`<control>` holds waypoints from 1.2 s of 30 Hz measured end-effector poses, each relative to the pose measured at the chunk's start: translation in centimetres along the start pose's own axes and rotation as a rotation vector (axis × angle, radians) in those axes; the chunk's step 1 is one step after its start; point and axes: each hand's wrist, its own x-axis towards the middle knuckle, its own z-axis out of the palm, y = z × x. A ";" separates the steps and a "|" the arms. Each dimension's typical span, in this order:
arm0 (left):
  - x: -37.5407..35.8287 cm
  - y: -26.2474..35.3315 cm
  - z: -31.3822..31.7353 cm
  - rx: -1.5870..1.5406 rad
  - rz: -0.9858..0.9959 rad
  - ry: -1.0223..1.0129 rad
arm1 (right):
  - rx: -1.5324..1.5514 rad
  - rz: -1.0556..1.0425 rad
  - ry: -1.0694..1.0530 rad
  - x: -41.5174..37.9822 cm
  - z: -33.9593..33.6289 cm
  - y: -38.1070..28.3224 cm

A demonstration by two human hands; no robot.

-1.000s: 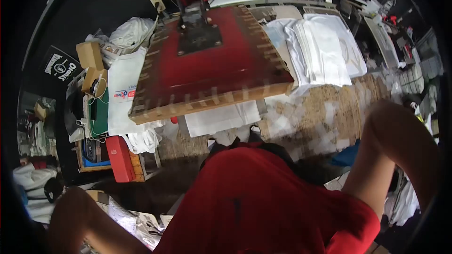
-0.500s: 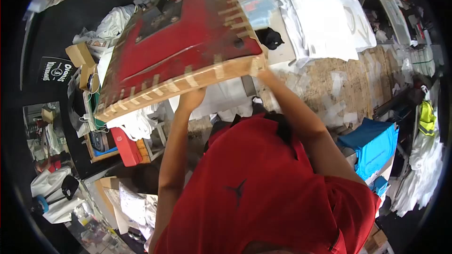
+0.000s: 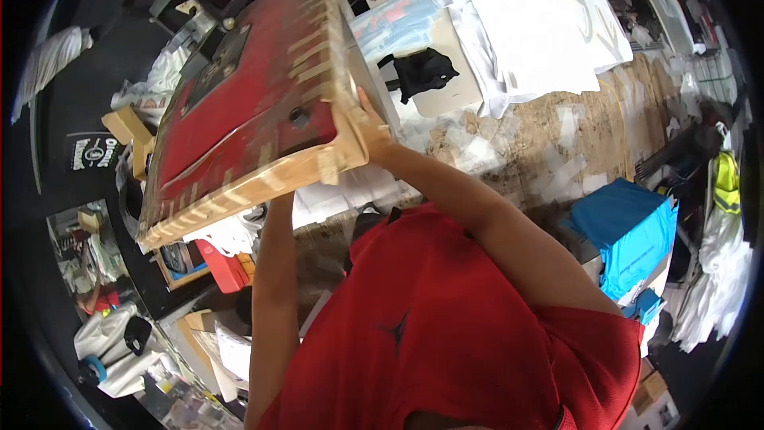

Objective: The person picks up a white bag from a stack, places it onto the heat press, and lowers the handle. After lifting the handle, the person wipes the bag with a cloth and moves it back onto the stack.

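Note:
A large red panel (image 3: 255,87), its edges wrapped in tan tape, is tilted in front of me at the upper left. My right hand (image 3: 372,129) holds its right side near the lower corner, with the fingers partly behind the edge. My left forearm reaches up under the panel's near edge, and the panel hides my left hand. Just right of the panel, a black cloth (image 3: 424,73) lies on a pale board (image 3: 458,99).
White sheets (image 3: 533,28) are stacked at the upper right on a worn, tape-patched wooden surface (image 3: 549,139). A blue cover (image 3: 625,231) drapes a box at the right. A cardboard box (image 3: 127,127) and a red box (image 3: 223,267) are at the left.
The panel has shifted left and tilted more steeply, uncovering more of the black cloth. My right hand has moved left with it, and my left hand has gone out of sight beneath it.

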 end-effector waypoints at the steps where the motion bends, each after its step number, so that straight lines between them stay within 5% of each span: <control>1: 0.6 -1.0 1.1 0.064 -0.003 -0.036 | -0.081 -0.032 0.001 0.0 0.4 0.1; 4: 2.0 -0.2 2.2 0.243 0.021 -0.072 | -0.123 -0.059 0.054 0.6 1.1 0.2; 6: 0.5 9.4 -2.7 -0.769 0.182 0.057 | -0.211 -0.002 -0.092 0.9 0.3 -0.4; 7: 0.0 10.6 -3.1 0.015 0.319 0.225 | -0.175 0.001 -0.053 1.3 0.0 -0.2; 11: 0.5 9.5 -2.4 -0.012 0.130 0.077 | 0.128 -0.098 -0.125 4.7 -3.0 4.2; 12: 0.4 10.4 -2.6 -0.035 0.018 -0.017 | 0.258 0.145 -0.039 5.2 -4.4 6.1; 14: 0.7 10.8 -2.9 -0.069 0.012 -0.001 | 0.341 0.288 0.413 6.9 -4.9 12.4; 18: 2.4 11.0 -3.3 -0.043 -0.048 -0.065 | 0.002 0.419 0.150 9.6 -4.9 24.3; 21: 3.1 11.4 -4.4 -0.088 -0.017 -0.106 | -0.332 0.172 0.179 11.0 -4.3 28.9; 23: 3.4 10.9 -4.1 -0.082 0.010 -0.096 | -0.468 -0.001 -0.021 12.3 -4.5 30.8; 27: 3.3 11.9 -4.7 -0.090 -0.033 -0.129 | -0.432 0.034 -0.223 13.5 -4.7 32.2; 36: 2.8 12.8 -5.7 -0.130 -0.088 -0.109 | -0.449 -0.108 -0.152 11.9 -4.9 31.7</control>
